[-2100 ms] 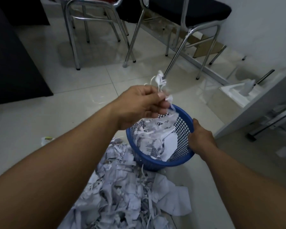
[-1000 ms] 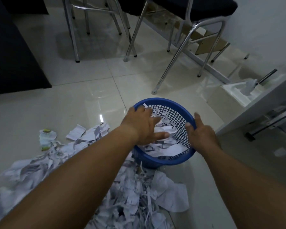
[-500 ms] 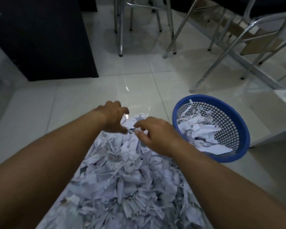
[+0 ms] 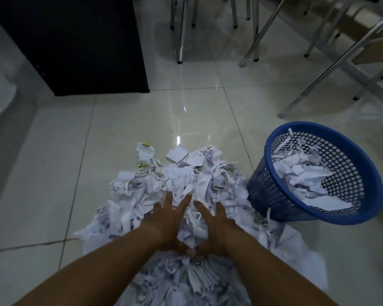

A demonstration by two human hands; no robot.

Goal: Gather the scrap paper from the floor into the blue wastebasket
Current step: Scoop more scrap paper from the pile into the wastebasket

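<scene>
The left hand (image 4: 166, 224) and the right hand (image 4: 217, 229) are lying side by side, palms down, on the heap of scrap paper (image 4: 186, 188), fingers spread and reaching away from the person. Neither grip is closing on anything: both are lying apart and flat on the shreds, the thumbs angling inward until their tips are nearly meeting low between the wrists, with a loose ridge of strips bunching up in the gap between the two palms. Both bare forearms are entering from the bottom edge and converging toward the middle of the heap.

The scrap paper is spreading across the pale tiled floor (image 4: 53, 184) in a wide mound of white torn pieces and narrow strips, running from beneath the arms out past the fingertips. At its far edge a small square slip and a crumpled wrapper (image 4: 145, 154) with a yellow mark are lying slightly apart from the rest.

Just right of the heap, touching its edge, the blue wastebasket (image 4: 274, 193) is standing on the floor, its mesh wall and solid rim showing, already holding a layer of torn paper inside.

Farther off, a black cabinet (image 4: 75, 45) is filling the upper left, and chrome chair legs (image 4: 180, 29) are standing on the tiles along the top and upper right.
</scene>
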